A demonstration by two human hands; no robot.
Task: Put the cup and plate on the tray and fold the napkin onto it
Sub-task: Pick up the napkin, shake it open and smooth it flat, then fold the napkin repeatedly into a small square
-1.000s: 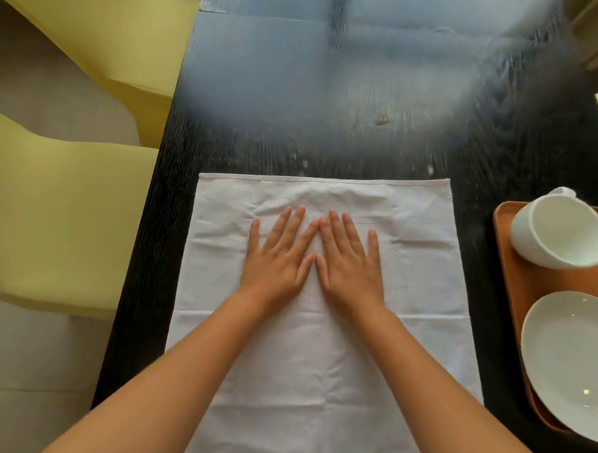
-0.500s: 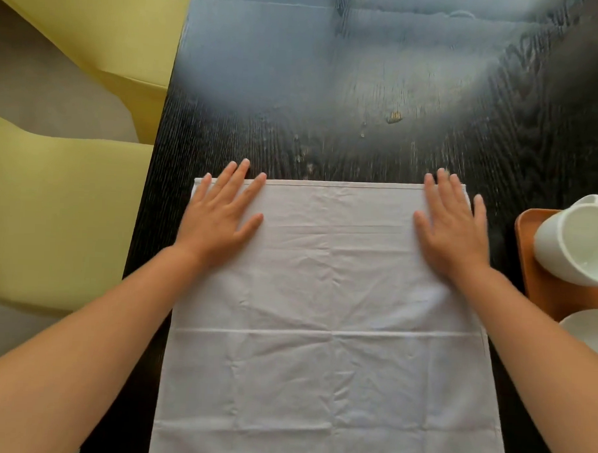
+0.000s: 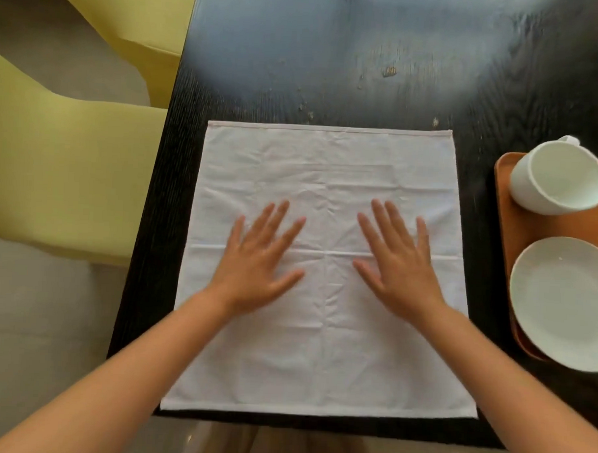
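A white cloth napkin (image 3: 331, 166) lies spread flat and unfolded on the black table (image 3: 332, 56), its near edge along the table's front edge. My left hand (image 3: 258, 262) rests palm down on its middle left, fingers spread. My right hand (image 3: 397, 266) lies flat on its middle right, also holding nothing. At the right stands an orange tray (image 3: 500, 214). On it a white cup (image 3: 556, 179) sits at the far end, tilted with its mouth toward me, and a white plate (image 3: 568, 303) sits at the near end, overhanging the tray's front.
Yellow-green chairs (image 3: 63, 168) stand close along the table's left side. A small crumb (image 3: 389, 71) lies on the far part of the table. The table's front edge runs just below the napkin.
Both hands slid from the napkin's far corners back toward me and inward to its middle. The view shifted so the tray, cup and plate show more fully.
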